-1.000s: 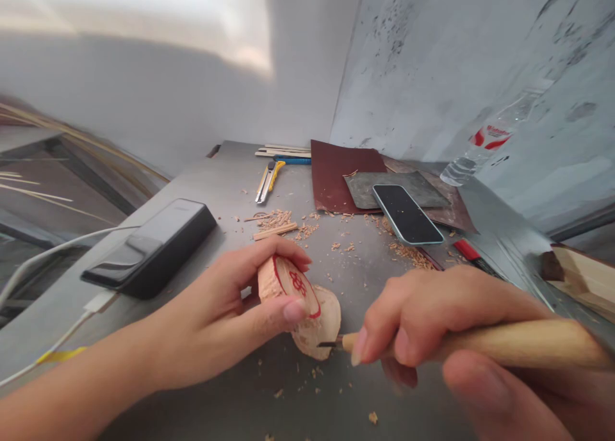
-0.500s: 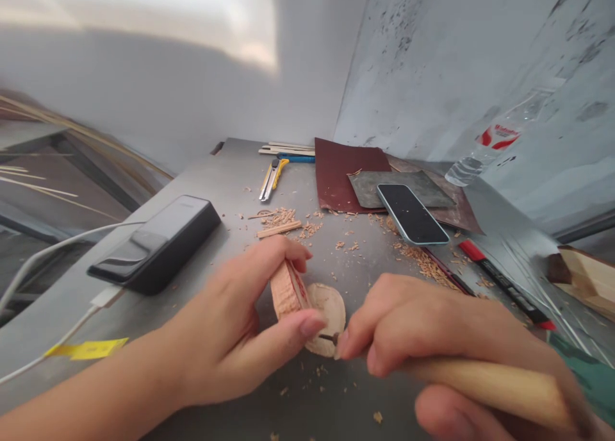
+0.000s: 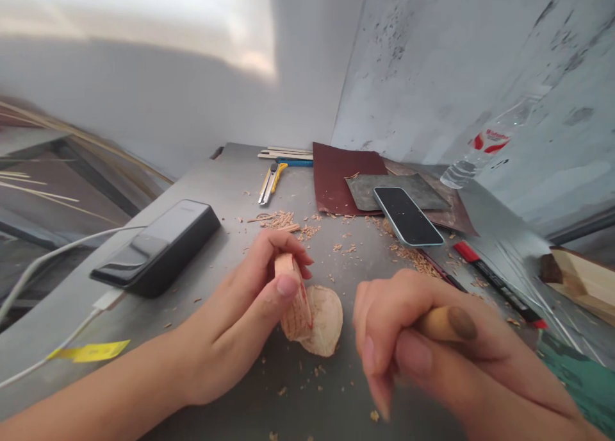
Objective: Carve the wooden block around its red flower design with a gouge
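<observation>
My left hand (image 3: 235,329) grips a carved piece of wood (image 3: 294,316) with red pencil-like lines along its side, thumb on top and fingers behind. A pale, rounded, flat wooden part (image 3: 325,319) spreads out at its right; I cannot tell whether the two are one piece. To the right, my right hand (image 3: 408,332) is closed around a wooden-handled carving tool (image 3: 444,324). The butt of the handle points up and toward me, while the fingers hide the blade. A gap separates the right hand from the wood.
Wood shavings (image 3: 278,222) litter the grey table (image 3: 240,172). A yellow utility knife (image 3: 270,181) lies behind. At left is a black device (image 3: 158,245) with a white cable. Sandpaper sheets (image 3: 343,178), a phone (image 3: 408,215), a marker (image 3: 500,284) and a bottle (image 3: 485,143) are at right.
The carving tool has come away from the wood, and my right hand has turned so its handle tips upward. My left thumb has shifted up onto the top of the wood.
</observation>
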`<act>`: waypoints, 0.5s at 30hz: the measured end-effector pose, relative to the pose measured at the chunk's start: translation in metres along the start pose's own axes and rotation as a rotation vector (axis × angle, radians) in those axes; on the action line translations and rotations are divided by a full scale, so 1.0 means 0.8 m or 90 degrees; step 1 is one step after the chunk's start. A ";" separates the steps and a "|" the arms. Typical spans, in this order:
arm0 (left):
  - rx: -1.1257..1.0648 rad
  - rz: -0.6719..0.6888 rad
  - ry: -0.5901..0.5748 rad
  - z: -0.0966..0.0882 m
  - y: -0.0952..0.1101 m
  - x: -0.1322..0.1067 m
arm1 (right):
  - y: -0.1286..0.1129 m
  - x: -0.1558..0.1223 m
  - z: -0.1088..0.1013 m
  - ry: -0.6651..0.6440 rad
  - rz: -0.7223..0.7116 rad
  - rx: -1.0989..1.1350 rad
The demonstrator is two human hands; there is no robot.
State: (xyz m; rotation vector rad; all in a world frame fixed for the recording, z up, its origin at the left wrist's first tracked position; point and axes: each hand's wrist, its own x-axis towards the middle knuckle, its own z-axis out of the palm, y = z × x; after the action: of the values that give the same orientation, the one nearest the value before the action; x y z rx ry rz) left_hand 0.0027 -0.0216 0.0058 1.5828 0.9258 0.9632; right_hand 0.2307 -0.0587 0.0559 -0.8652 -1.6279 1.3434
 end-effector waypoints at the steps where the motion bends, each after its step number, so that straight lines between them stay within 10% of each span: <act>1: -0.004 -0.009 -0.004 0.000 0.001 0.000 | 0.000 0.000 -0.003 -0.007 0.044 0.037; 15: -0.039 -0.104 -0.030 -0.008 0.000 0.005 | 0.002 0.009 -0.013 -0.075 0.193 0.237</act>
State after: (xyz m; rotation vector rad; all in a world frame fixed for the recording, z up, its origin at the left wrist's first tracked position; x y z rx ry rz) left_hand -0.0014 -0.0153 0.0072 1.4486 0.9677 0.8292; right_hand 0.2372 -0.0479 0.0565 -0.8374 -1.3026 1.8686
